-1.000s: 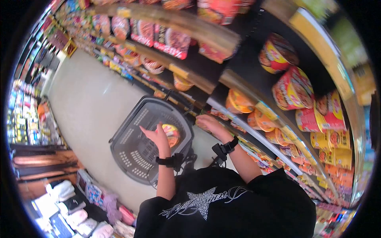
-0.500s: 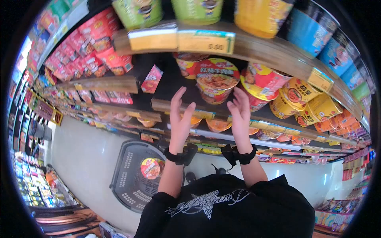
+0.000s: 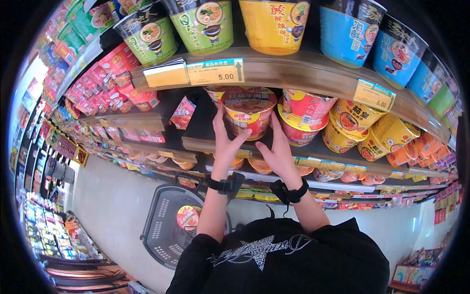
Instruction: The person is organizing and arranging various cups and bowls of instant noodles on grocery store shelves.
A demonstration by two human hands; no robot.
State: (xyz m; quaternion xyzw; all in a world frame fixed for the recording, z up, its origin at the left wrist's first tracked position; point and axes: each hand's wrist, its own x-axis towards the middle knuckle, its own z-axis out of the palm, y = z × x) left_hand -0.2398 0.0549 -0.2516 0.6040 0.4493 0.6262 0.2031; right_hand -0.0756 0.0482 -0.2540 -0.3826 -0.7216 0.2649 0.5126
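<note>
Shelves [image 3: 303, 69] sweep across the front, floor [image 3: 103, 191] below, grey basket [image 3: 159, 230] standing on it! Left hand [image 3: 226, 142] and right hand [image 3: 280, 153] curve round opposite sides of the red bowl [image 3: 248, 115], gripping it between them, just at a shelf's front edge [image 3: 200, 144], price tags [image 3: 215, 72] above.

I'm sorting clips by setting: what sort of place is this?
Most likely a supermarket or grocery aisle. Packaged noodle cups line the shelves, a price tag reading 5.00 sits on a shelf edge, and a gray shopping basket stands below.
</note>
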